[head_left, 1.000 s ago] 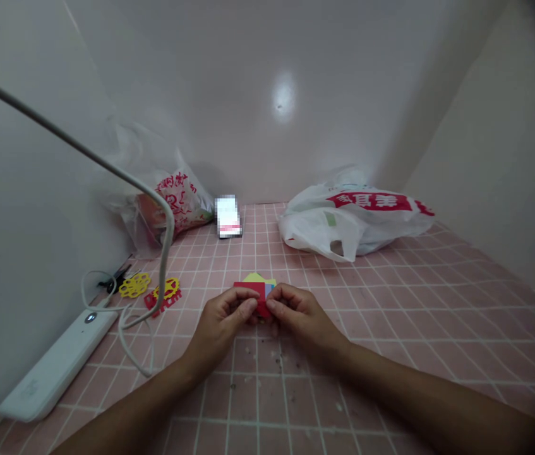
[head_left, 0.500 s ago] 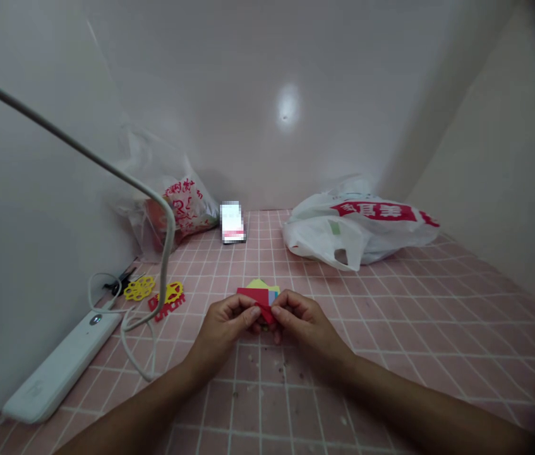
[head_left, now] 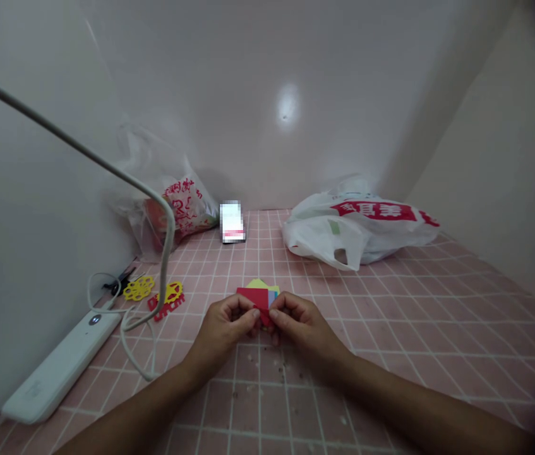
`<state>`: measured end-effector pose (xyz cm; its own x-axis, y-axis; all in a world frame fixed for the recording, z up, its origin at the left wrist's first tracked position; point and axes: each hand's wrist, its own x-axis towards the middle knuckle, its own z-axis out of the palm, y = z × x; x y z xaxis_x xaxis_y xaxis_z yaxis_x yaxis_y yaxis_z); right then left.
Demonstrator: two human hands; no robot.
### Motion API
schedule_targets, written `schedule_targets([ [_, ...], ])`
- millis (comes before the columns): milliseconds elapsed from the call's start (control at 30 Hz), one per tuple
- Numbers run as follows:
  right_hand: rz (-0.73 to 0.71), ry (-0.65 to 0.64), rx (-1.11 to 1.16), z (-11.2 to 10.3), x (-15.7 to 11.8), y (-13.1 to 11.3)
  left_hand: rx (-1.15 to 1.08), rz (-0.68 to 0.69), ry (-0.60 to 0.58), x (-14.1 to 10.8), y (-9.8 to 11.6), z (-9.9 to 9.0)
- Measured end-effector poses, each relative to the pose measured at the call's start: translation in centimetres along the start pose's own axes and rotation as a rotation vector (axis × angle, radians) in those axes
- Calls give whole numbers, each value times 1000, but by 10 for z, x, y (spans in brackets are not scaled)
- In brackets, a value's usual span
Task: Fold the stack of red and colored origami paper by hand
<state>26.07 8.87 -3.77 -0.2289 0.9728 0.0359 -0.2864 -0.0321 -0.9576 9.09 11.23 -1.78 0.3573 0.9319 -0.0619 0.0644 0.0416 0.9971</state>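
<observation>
Between my two hands is a piece of red paper (head_left: 254, 296), its lower edge pinched at the fingertips. My left hand (head_left: 227, 321) is closed on the paper's lower left part, thumb on top. My right hand (head_left: 299, 319) pinches it at the lower right, thumb and forefinger together. Behind the red piece, yellow paper (head_left: 258, 284) shows along the top, with strips of lilac and blue paper (head_left: 272, 295) at the right. My fingers hide the lower part, so I cannot tell whether these sheets are held or lie on the table.
A white power strip (head_left: 63, 366) and its looping cable (head_left: 167, 253) lie left. Near them are yellow flower-shaped cut-outs (head_left: 138, 288) and a red lettered cut-out (head_left: 171, 307). Behind stand a clear plastic bag (head_left: 186, 205), a phone (head_left: 232, 222) and a white plastic bag (head_left: 366, 227).
My right fingertips have shifted slightly left along the red paper. My left hand and the things around have hardly moved.
</observation>
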Motion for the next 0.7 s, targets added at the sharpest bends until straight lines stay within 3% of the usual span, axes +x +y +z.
schedule_targets([
  [267,35,-33,-94,-1,-1,-4,83,-40,-47,0,1,0],
  [700,88,-80,31,0,0,-5,108,-17,-78,-1,3,1],
])
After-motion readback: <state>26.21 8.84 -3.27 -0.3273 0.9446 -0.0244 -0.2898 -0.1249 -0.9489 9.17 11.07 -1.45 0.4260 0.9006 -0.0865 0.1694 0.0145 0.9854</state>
